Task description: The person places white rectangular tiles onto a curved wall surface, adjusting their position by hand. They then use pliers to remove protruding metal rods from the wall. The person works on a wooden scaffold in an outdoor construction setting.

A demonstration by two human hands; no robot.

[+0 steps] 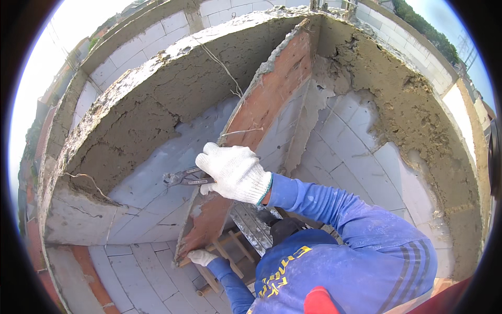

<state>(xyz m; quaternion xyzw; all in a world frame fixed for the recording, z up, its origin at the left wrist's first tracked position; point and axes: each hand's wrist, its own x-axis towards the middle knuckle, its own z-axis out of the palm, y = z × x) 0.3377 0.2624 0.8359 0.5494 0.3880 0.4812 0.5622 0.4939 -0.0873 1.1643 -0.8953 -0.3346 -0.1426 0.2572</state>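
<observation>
My right hand (235, 172), in a white knitted glove, is closed round the handles of metal pliers (180, 178). The jaws point left, in front of the grey block wall. Beneath this hand a long reddish-brown board (280, 86) slants from the far corner down toward the lower left, its edge crusted with cement. At the board's lower end my left hand (202, 257), also gloved, grips its edge; the fingertips are partly hidden. A thin wire (243, 132) sticks out across the board above my right hand.
Rough concrete beams (141, 115) (413, 110) run along both sides above pale block walls (361, 152). Loose wires (91, 180) hang from the left beam. Below lie a metal plank (251, 225) and a wooden frame (230, 256). A dark rounded thing (285, 230) shows beside my blue shirt.
</observation>
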